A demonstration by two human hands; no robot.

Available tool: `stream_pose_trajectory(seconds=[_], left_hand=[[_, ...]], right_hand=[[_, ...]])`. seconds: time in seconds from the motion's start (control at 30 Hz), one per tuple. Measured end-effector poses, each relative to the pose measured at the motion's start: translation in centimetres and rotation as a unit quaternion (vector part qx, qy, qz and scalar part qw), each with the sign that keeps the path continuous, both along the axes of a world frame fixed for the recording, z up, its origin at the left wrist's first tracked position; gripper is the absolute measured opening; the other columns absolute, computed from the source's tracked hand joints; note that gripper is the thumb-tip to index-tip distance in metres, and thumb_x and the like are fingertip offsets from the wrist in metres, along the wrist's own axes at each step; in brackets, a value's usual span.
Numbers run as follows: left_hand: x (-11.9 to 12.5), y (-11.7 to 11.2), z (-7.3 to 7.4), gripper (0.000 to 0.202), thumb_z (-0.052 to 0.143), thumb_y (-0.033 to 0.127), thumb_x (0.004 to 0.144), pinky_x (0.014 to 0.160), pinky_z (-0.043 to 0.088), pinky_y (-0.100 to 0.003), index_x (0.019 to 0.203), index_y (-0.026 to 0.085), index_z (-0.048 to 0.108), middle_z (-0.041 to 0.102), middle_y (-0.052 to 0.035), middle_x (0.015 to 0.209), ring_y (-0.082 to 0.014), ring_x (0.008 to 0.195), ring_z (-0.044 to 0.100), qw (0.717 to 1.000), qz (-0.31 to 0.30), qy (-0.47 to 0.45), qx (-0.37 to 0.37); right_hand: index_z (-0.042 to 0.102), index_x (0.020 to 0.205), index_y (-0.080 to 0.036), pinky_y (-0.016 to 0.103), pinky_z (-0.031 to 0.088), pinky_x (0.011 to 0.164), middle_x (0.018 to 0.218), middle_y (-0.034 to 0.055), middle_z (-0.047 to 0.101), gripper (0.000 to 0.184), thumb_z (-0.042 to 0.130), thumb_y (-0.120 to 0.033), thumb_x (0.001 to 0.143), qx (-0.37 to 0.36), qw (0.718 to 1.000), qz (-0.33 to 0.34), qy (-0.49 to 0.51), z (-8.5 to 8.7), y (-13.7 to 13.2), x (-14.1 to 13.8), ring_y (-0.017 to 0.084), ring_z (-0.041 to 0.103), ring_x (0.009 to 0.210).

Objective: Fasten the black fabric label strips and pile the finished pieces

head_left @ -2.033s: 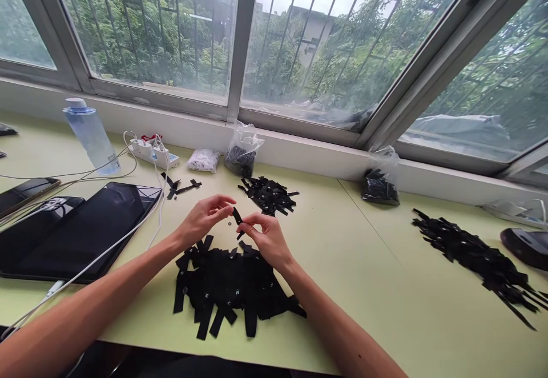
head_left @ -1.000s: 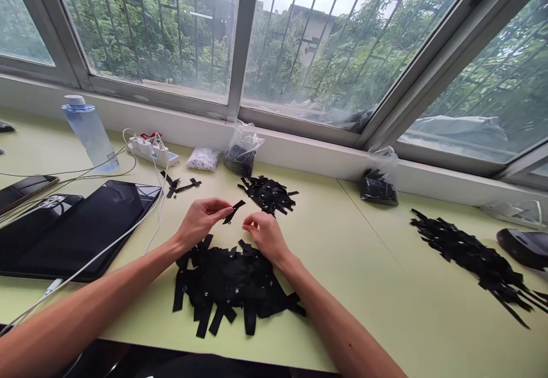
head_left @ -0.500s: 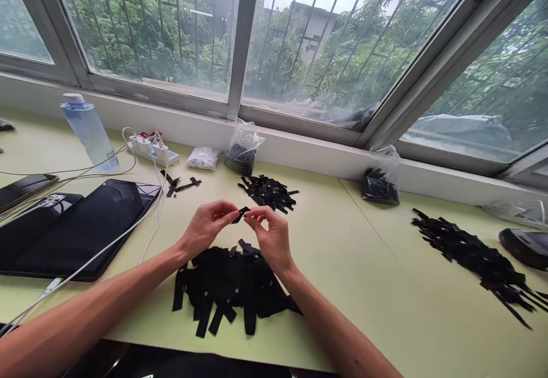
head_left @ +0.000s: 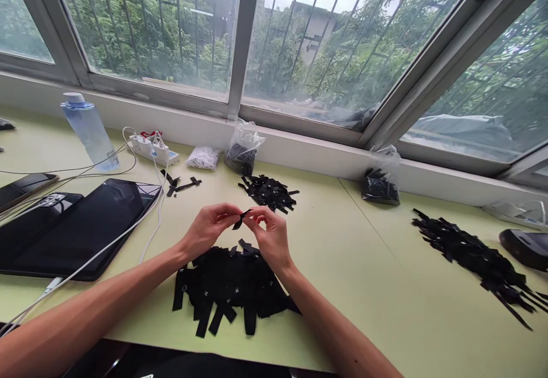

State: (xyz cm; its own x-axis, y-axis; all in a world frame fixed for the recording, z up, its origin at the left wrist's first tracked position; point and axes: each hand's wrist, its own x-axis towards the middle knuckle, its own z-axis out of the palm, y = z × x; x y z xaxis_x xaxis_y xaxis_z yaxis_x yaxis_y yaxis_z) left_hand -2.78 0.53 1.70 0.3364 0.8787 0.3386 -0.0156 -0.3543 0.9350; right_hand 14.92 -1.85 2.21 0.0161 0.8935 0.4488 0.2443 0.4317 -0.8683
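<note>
Between my two hands is a short black fabric strip [head_left: 238, 223], bent and pinched at the fingertips. My left hand [head_left: 208, 228] is closed on it from the left, thumb against fingers. From the right, my right hand [head_left: 273, 236] pinches it too, and the fingertips of both hands nearly meet. Below them lies a large heap of black fabric strips [head_left: 233, 284], some bearing small white letters such as M. Just beyond my hands sits a smaller pile of black pieces [head_left: 269, 192].
A tablet [head_left: 115, 224] with white cables lies left, near a water bottle [head_left: 91, 132] and a power strip [head_left: 152, 148]. Clear bags of black pieces [head_left: 242, 155] and a white packet [head_left: 203, 158] stand by the sill. Another long heap of strips [head_left: 475, 258] lies right.
The black strip has been turned and folded between my fingertips; it was flatter and now its end hangs lower. My hands have barely shifted.
</note>
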Motion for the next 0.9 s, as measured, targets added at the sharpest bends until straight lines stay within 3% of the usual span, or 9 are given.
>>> stream_pose_trajectory(seconds=[0.4,0.5,0.7,0.9], left_hand=[[0.0,0.0,0.2,0.020,0.066,0.033,0.091,0.088,0.056,-0.036,0.101,0.017,0.073,0.074,-0.0064,0.097,-0.0199,0.090,0.069,1.000,0.003,0.014,0.024],[0.1,-0.2,0.2,0.018,0.067,0.033,0.091,0.090,0.056,-0.038,0.099,0.018,0.073,0.075,-0.0060,0.098,-0.0201,0.090,0.069,0.998,0.019,0.018,0.055],[-0.1,-0.8,0.6,0.010,0.070,0.030,0.090,0.082,0.056,-0.035,0.093,0.021,0.074,0.075,-0.0046,0.090,-0.0193,0.083,0.069,0.985,0.066,0.052,0.149],[-0.3,-1.2,1.3,0.007,0.069,0.020,0.090,0.087,0.056,-0.037,0.094,0.023,0.074,0.074,-0.0054,0.094,-0.0202,0.092,0.068,0.967,0.058,0.032,0.248]], right_hand=[[0.072,0.093,-0.023,0.033,0.048,0.070,0.089,0.0029,0.070,0.008,0.069,-0.029,0.090,0.003,0.999,-0.023,-0.034,-0.2,-0.1,-0.3,0.018,0.059,0.076],[0.072,0.091,-0.025,0.034,0.049,0.071,0.086,0.0025,0.070,0.005,0.067,-0.025,0.091,0.045,0.996,-0.047,-0.059,-0.1,-0.4,-0.4,0.020,0.059,0.079],[0.071,0.094,-0.028,0.040,0.053,0.082,0.091,0.0029,0.073,0.017,0.056,-0.019,0.098,0.163,0.976,-0.058,-0.130,-0.1,-1.1,-0.1,0.022,0.063,0.086],[0.071,0.099,-0.031,0.041,0.054,0.081,0.098,0.0018,0.076,0.021,0.056,-0.016,0.097,0.249,0.950,-0.064,-0.175,-0.4,-1.3,0.4,0.022,0.068,0.085]])
